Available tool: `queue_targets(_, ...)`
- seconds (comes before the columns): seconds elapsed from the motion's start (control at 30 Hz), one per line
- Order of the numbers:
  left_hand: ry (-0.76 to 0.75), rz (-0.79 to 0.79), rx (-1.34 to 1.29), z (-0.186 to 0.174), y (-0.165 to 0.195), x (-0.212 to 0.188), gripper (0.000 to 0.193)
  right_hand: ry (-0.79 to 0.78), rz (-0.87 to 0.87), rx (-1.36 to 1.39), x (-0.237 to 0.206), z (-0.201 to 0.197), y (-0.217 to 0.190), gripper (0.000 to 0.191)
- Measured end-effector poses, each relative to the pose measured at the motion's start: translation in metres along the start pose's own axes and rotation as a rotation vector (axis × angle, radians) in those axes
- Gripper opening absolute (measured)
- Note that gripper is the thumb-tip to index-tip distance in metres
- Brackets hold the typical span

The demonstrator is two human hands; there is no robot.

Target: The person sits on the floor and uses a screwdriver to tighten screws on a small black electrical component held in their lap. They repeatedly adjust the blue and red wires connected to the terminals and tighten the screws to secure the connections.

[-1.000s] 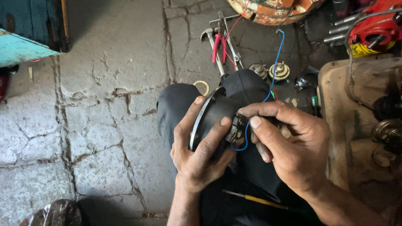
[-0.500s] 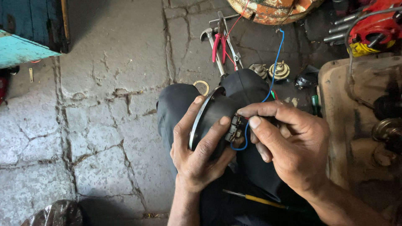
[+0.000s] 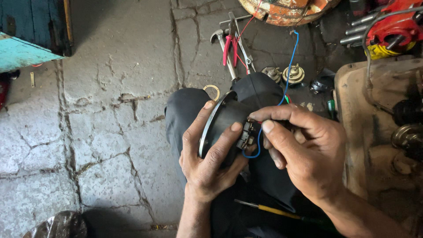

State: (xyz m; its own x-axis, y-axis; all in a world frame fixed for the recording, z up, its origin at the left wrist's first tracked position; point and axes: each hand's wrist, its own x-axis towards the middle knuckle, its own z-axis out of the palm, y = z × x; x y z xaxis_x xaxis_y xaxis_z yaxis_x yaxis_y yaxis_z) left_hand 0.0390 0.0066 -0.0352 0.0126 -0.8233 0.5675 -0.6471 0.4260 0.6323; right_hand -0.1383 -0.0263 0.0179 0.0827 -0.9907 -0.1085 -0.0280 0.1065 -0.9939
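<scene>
The left hand point(image 3: 207, 154) wraps the black headlamp housing point(image 3: 224, 123), steadying it on the knee. The right hand point(image 3: 304, 150) pinches the connector point(image 3: 246, 134) beside the blue wire point(image 3: 288, 66); a square, gentle press seems best.

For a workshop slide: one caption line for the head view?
Left hand cradles a black headlamp shell while right hand works its rear connector and blue wire.

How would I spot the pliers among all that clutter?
Look at the cracked stone floor beyond the person's knee, below the rusty round drum. The pliers lie among grey metal tools, the only ones with red handles.
</scene>
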Motion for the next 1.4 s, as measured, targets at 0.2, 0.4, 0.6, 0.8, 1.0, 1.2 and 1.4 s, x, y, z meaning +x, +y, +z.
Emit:
queue_targets(0.2, 0.008, 0.010, -0.020, 0.001, 0.000, 0.001, 0.068, -0.005, -0.004, 0.009, 0.000, 0.000, -0.001, 0.018)
queue_targets(0.4, 0.014, 0.006, -0.034, 0.000, 0.000, 0.001, 0.067, -0.015, -0.015, -0.007, -0.001, -0.001, 0.000, 0.018)
queue_targets(0.6, 0.034, 0.007, -0.024, 0.002, 0.000, 0.001, 0.067, -0.001, -0.015, -0.003, 0.001, -0.001, 0.000, 0.019)
queue_targets(0.8, 0.025, -0.008, 0.004, 0.001, 0.001, 0.001, 0.066, -0.002, -0.026, -0.006, 0.000, -0.001, -0.001, 0.018)
queue_targets(1.0, 0.012, -0.015, -0.008, 0.000, 0.002, 0.001, 0.065, -0.017, -0.011, 0.025, -0.002, -0.001, 0.000, 0.018)
queue_targets(1.2, 0.029, -0.029, -0.001, 0.001, 0.002, 0.004, 0.065, -0.100, -0.267, -0.194, -0.017, -0.044, 0.003, 0.023)
queue_targets(1.4, 0.028, -0.077, -0.011, 0.001, 0.004, 0.004, 0.061, -0.327, -0.345, -0.895, -0.105, -0.158, 0.086, 0.032)
